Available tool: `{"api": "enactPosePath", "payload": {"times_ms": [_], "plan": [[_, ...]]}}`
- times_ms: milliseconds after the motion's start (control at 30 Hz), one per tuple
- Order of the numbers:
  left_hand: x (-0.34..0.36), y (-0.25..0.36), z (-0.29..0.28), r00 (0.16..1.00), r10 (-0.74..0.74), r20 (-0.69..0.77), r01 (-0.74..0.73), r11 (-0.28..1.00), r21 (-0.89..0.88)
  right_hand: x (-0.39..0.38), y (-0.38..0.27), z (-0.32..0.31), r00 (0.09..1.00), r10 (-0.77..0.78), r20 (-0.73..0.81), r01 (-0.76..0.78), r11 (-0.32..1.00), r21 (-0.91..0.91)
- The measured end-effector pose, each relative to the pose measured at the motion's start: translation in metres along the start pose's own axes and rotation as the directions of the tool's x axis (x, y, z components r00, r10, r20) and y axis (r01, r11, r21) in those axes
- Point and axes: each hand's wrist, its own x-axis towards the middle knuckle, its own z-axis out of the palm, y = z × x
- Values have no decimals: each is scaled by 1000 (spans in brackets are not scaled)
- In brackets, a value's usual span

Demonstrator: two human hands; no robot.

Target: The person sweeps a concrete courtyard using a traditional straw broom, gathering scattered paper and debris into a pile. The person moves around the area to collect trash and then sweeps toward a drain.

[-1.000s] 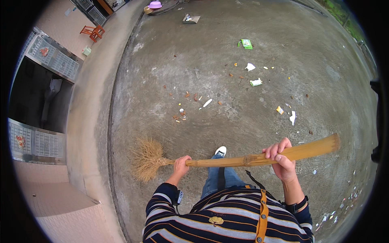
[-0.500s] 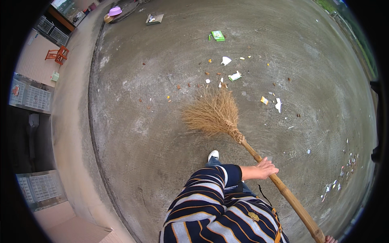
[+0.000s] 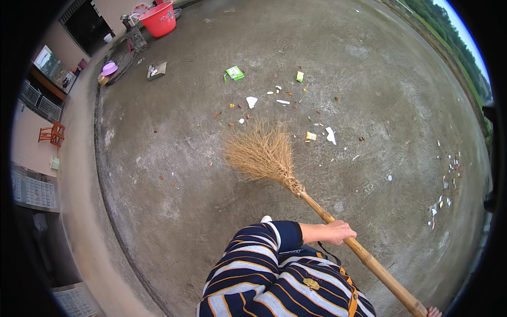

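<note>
Left hand point(image 3: 340, 232) wrapped round the shaft of a long yellow bamboo broom with tan twig bristles point(image 3: 294, 184). Right hand point(image 3: 433, 312) by the butt, lower right edge, mostly cut off; grip cannot be told. Broom slants from there to frame centre; bristles up-left of left hand, the nearer one. Beyond, upper centre: white flat scrap point(image 3: 252, 102).

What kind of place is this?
Probably an outdoor yard by a home: there's concrete ground, a reddish wooden chair near a pinkish wall, and greenery along the edge.
</note>
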Motion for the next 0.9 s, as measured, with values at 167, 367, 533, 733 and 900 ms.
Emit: {"api": "enactPosePath", "payload": {"times_ms": [167,367,533,733,900], "plan": [[-66,-28,-31,924,-319,-208,336,941,48,63,147,26,895,234,381,-374,858,353],[-211,-49,-44,609,-559,-563,655,755,-42,39,272,199,687,398,608,-662,688,299],[-367,-61,-38,207,-684,-700,845,485,-224,-56,308,368,338,514,788,-862,505,41],[-519,-74,-52,-275,-722,-635,873,90,-480,-186,310,556,-84,418,904,-903,351,-247],[-542,-129,-96,-130,-735,-666,876,230,-424,-195,323,605,-2,488,873,-891,395,-223]]}}
